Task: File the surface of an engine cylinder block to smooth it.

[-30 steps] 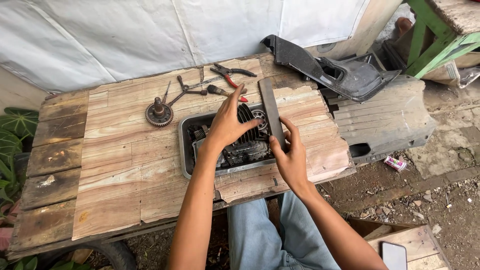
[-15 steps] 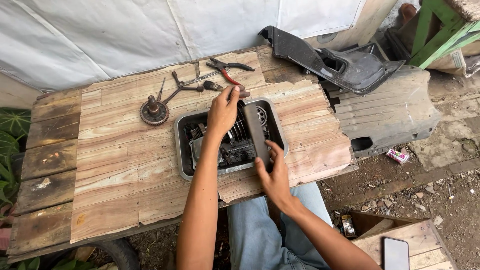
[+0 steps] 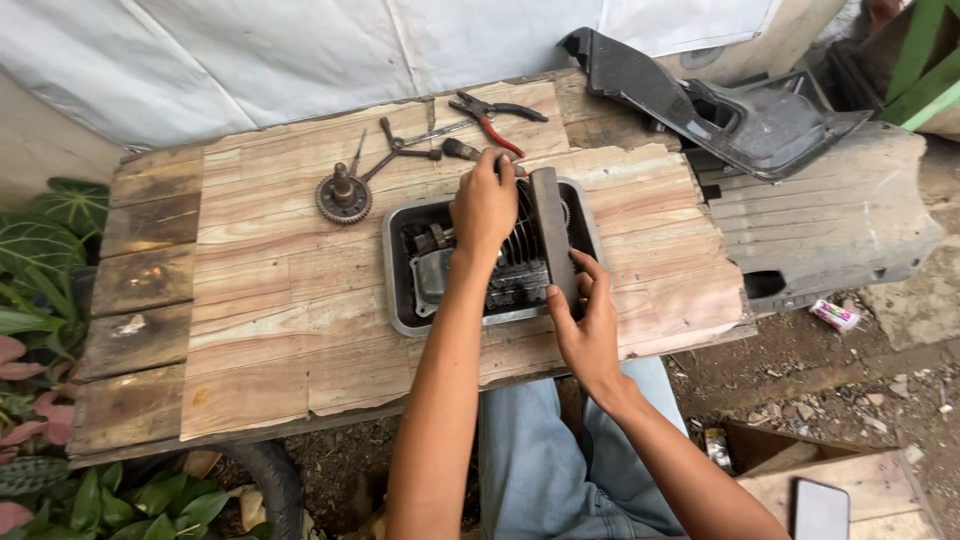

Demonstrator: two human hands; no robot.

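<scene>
While set over the metal tray (image 3: 400, 300) on the wooden table (image 3: 260, 290): left hand (image 3: 484, 205) laid palm-down on the finned engine part (image 3: 510, 262), fingers curled over its far edge, reaching toward the screwdriver (image 3: 462, 150). Right hand (image 3: 585, 322) at the tray's near right corner, fingers closed around the lower end of the flat dark bar (image 3: 553, 232) lying along the part's right side. Beyond: pliers (image 3: 497, 118), gear (image 3: 343, 197).

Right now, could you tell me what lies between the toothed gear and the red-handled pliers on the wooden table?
In the head view, a three-armed wrench lies between the gear and the pliers.
</scene>
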